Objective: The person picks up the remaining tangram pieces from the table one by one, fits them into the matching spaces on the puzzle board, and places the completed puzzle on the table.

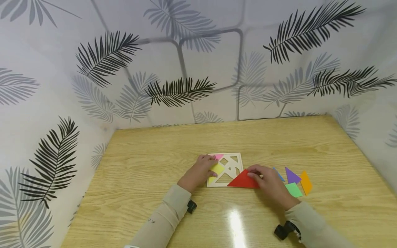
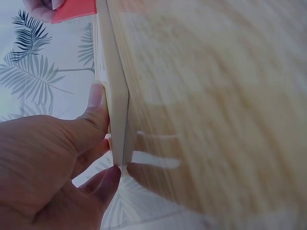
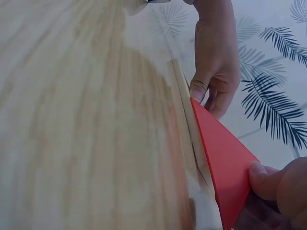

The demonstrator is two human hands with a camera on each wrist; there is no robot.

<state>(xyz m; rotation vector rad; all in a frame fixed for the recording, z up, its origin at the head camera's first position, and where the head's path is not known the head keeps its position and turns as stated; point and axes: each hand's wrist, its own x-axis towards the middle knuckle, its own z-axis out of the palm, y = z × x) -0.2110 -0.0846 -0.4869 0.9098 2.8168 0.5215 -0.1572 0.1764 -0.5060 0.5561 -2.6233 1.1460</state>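
Observation:
My left hand (image 1: 203, 170) steadies the left side of a pale tangram board (image 1: 224, 185), its thumb and fingertips on the board. In the left wrist view the thumb (image 2: 97, 103) lies against the board's face and another fingertip touches its edge. A yellow piece (image 1: 218, 168) and a pink piece (image 1: 219, 156) sit in the board, partly covered by that hand. With thumb and fingers, my right hand (image 1: 270, 181) pinches a large red triangle (image 1: 243, 181) by its right side. The triangle's left part overlaps the board's lower right corner, tilted in the right wrist view.
Right of the right hand lie a purple triangle (image 1: 292, 175), an orange parallelogram (image 1: 306, 183), a green piece (image 1: 293, 189) and a partly hidden blue piece (image 1: 279, 174). The wooden table (image 1: 149, 158) meets a leaf-patterned backdrop (image 1: 198, 69) behind and at the sides.

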